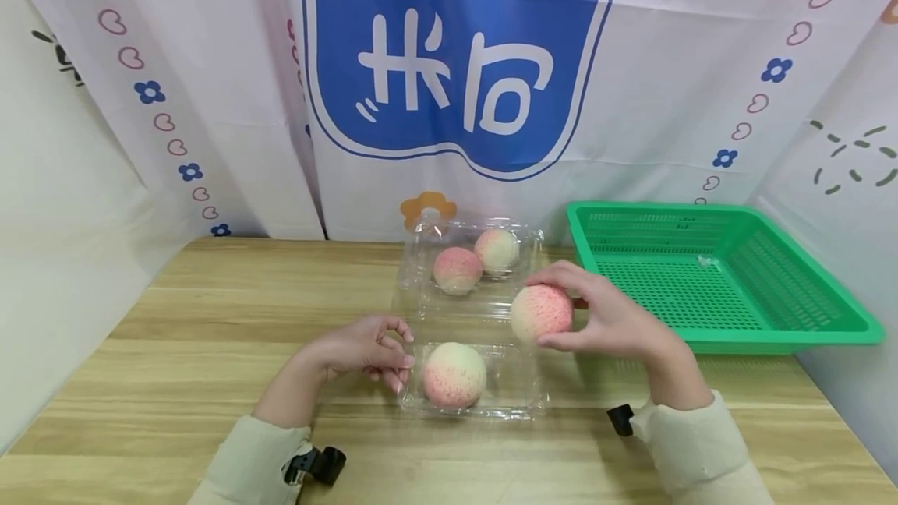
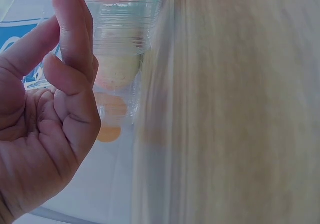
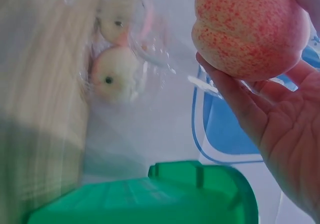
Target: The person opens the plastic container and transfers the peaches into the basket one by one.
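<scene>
My right hand (image 1: pixel 606 314) holds a pink and cream peach (image 1: pixel 542 313) between thumb and fingers, above the right side of an open clear plastic box (image 1: pixel 515 380). In the right wrist view the peach (image 3: pixel 250 29) shows its crease and red speckles. One peach (image 1: pixel 454 376) sits in the left part of the box's near half. Two more peaches, one pinker (image 1: pixel 457 270) and one paler (image 1: pixel 496 251), lie in the far half. My left hand (image 1: pixel 365 349), fingers curled, grips the box's near-left edge; its exact contact is partly hidden in the left wrist view.
A green plastic basket (image 1: pixel 793 337) stands at the right, close beside my right hand. The wooden table (image 1: pixel 210 349) carries everything. Behind it hangs a white cloth (image 1: pixel 631 123) with a blue printed panel, close to the box's far edge.
</scene>
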`<state>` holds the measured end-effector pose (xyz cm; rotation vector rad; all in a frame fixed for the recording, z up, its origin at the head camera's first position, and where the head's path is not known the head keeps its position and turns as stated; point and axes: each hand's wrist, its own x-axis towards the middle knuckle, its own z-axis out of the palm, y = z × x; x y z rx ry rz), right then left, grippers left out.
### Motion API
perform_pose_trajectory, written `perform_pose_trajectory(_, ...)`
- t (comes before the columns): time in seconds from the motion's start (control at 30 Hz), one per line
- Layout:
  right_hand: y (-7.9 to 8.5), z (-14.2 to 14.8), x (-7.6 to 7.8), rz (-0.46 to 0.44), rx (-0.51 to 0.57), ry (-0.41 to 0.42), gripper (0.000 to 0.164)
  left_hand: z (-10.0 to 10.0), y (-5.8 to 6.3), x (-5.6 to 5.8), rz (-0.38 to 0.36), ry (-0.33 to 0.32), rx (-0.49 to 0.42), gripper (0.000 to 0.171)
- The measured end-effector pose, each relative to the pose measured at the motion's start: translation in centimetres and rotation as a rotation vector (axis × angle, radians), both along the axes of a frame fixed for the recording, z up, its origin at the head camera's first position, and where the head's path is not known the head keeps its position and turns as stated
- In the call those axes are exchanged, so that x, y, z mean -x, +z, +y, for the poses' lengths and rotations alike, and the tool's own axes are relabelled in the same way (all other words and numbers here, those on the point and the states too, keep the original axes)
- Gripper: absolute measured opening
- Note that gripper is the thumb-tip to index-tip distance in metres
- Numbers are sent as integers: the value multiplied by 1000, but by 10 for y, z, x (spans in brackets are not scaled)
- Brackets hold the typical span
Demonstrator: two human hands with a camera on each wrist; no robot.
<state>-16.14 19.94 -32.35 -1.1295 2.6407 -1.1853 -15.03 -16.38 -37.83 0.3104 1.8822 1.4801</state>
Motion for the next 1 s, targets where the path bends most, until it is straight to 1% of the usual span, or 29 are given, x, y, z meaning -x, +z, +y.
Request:
perform_pose_trajectory(0.2,6,13,3,71,11,-53,63,-2,1,0,8,-4,-14,39)
perform_pose_trajectory(0.33,9,22,5,127,24,-59,63,-3,2,-1,7,0,-15,38)
perform_pose_trajectory(0.47,11,31,6,160,31,-81,64,-3,2,-1,3,4,-5,41)
perform_pose_trajectory(0.8,10,57,5,186,42,-185,67,-1,-2,-1,4,6,0,43)
perform_pose_trajectory(1.0,9,70,6,158,66,-262,66,-2,-2,-1,7,-3,-9,41)
